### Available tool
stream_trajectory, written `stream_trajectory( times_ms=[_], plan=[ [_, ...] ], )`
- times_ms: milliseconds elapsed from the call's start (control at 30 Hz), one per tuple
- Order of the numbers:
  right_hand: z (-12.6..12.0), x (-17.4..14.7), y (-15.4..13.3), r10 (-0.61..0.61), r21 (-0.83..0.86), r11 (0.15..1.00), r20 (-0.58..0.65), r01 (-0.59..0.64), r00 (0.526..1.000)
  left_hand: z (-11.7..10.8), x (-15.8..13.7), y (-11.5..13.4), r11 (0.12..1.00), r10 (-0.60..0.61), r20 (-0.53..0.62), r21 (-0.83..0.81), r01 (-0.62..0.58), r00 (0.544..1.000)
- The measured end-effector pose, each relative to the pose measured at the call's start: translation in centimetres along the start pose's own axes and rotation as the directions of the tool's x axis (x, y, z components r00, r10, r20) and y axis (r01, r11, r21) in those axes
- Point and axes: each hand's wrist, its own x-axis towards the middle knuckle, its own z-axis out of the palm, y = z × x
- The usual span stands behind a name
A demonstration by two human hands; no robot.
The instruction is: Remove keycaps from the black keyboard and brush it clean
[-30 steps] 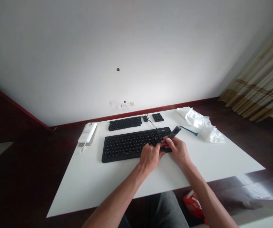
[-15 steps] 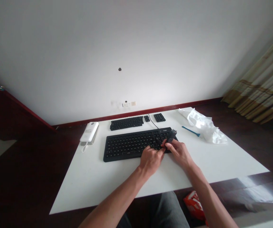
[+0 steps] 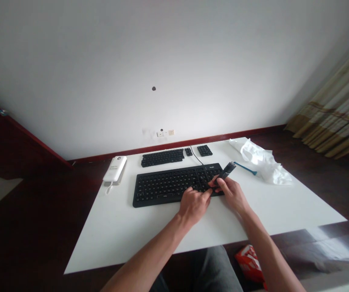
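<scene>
A black keyboard (image 3: 165,184) without its keycap panels lies on the white table, a thin cable leaving its back edge. My left hand (image 3: 195,202) rests at its front edge, fingers bent onto it, one digit reaching toward the number-pad area; the other fingers are hidden. My right hand (image 3: 230,192) is closed around a slim black tool (image 3: 226,170), held tilted with its upper end up and to the right. The tool's lower end is hidden by the fingers over the keyboard's right side, so its exact kind is unclear.
Behind the keyboard lie a black block of keycaps (image 3: 162,157), a small key cluster (image 3: 188,151) and a number-pad block (image 3: 204,150). A white power bank (image 3: 115,169) lies left. To the right are a blue pry tool (image 3: 245,168) and crumpled white plastic wrapping (image 3: 261,160).
My right hand has shifted slightly right, and the black tool's upper end has tipped further to the right. My left hand stays nearly in place on the keyboard.
</scene>
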Motion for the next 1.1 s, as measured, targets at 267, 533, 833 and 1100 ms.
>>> stream_trajectory(
  times_ms=[267, 533, 833, 1100],
  plan=[
    [-0.3, -0.5, -1.5, -0.126, -0.131, 0.981, 0.136, 0.144, 0.983, -0.3, 0.0, 0.1, 1.000, 0.009, -0.003, -0.010, -0.009, 1.000],
    [-0.4, -0.1, -0.5, -0.003, -0.016, 1.000, 0.017, 0.004, 1.000, -0.1, -0.1, -0.1, 1.000, 0.013, -0.016, -0.012, -0.013, 1.000],
    [-0.5, -0.3, -0.8, 0.053, -0.064, 0.996, -0.048, -0.056, 0.997, 0.5, 0.1, 0.0, 0.999, 0.005, -0.015, -0.043, -0.006, 1.000],
    [-0.7, -0.2, -0.6, -0.038, -0.077, 0.997, -0.225, 0.021, 0.973, 0.2, 0.3, 0.1, 0.999, -0.017, -0.036, -0.036, 0.015, 0.999]
  ],
)
